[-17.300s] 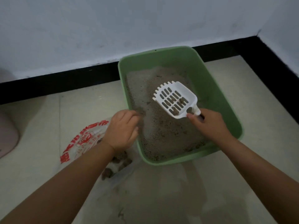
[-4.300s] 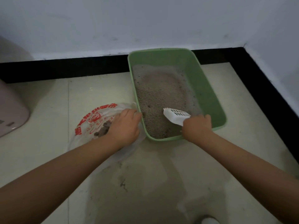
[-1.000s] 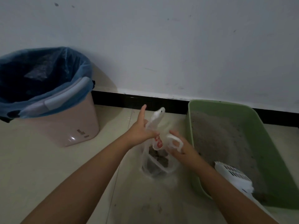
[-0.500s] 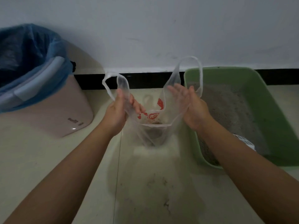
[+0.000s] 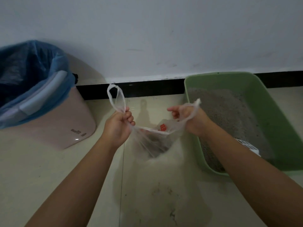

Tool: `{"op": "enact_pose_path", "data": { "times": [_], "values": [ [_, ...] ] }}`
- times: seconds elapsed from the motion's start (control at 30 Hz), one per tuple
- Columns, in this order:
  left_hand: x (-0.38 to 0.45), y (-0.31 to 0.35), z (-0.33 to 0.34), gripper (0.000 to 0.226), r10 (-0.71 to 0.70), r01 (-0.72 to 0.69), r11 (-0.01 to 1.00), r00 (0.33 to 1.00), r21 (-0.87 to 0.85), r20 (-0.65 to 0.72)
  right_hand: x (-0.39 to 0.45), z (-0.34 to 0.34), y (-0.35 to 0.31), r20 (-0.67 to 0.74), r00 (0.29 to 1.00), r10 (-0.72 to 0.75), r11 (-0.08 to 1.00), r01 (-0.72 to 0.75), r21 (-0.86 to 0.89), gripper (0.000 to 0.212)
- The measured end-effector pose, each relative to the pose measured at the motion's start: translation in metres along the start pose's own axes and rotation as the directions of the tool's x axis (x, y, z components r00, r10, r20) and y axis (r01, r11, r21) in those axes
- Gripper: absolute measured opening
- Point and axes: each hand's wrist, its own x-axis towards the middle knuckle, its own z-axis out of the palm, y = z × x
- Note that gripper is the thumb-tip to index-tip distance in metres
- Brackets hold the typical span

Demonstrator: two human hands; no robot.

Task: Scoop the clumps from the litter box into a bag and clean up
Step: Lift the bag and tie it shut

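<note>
A thin clear plastic bag (image 5: 154, 141) with red print hangs above the floor between my hands, dark clumps showing through its bottom. My left hand (image 5: 118, 124) grips the bag's left handle loop, which sticks up above my fist. My right hand (image 5: 188, 116) grips the right handle, which wraps over my wrist. The two handles are pulled apart and the bag's mouth is stretched flat. The green litter box (image 5: 268, 112) with grey litter stands to the right. The white scoop (image 5: 247, 145) lies inside it, partly hidden behind my right forearm.
A pink trash bin (image 5: 65, 125) lined with a blue bag stands at the left against the white wall. A black baseboard (image 5: 139, 89) runs along the wall. The tiled floor below the bag shows dark smudges.
Both hands have closed on the bag's handles and pulled them outward, flattening the mouth that was held open half a second ago. The bag hangs lifted off the floor.
</note>
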Motion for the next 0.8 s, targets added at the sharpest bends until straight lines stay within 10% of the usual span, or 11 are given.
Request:
{"op": "enact_pose_path", "data": {
  "times": [0.13, 0.2, 0.3, 0.37, 0.57, 0.67, 0.8],
  "values": [
    [-0.003, -0.001, -0.001, 0.03, 0.016, -0.022, 0.997, 0.996, -0.074, -0.083, -0.004, -0.02, 0.004, 0.125, 0.992, 0.016, 0.994, -0.03, 0.108, 0.018],
    [-0.005, -0.002, -0.003, 0.027, 0.053, -0.051, 0.998, 0.994, 0.024, -0.098, -0.011, -0.024, -0.001, 0.281, 0.946, 0.163, 0.983, -0.132, -0.125, 0.016],
    [-0.011, -0.003, -0.001, 0.024, 0.081, -0.058, 0.971, 0.993, 0.234, -0.089, -0.014, -0.023, -0.003, 0.222, 0.877, 0.426, 0.61, -0.097, -0.787, 0.056],
    [-0.013, -0.005, 0.001, 0.025, 0.086, -0.065, 0.961, 0.994, 0.268, -0.07, -0.011, -0.013, 0.004, 0.179, 0.911, 0.372, 0.466, -0.016, -0.885, 0.082],
    [-0.004, -0.018, 0.0, 0.028, 0.115, -0.088, 0.938, 0.992, 0.334, -0.06, 0.003, 0.021, 0.018, 0.198, 0.976, 0.09, 0.749, 0.065, -0.66, 0.031],
    [-0.002, -0.022, -0.001, 0.027, 0.035, 0.006, 0.976, 0.982, 0.22, -0.183, 0.004, 0.031, 0.03, 0.031, 0.999, 0.012, 0.994, -0.008, -0.111, 0.021],
    [0.002, -0.027, -0.001, 0.029, -0.196, 0.225, 0.972, 0.936, 0.07, -0.292, 0.007, 0.041, 0.042, -0.187, 0.978, 0.095, 0.941, -0.027, 0.338, 0.026]
  ]
}}
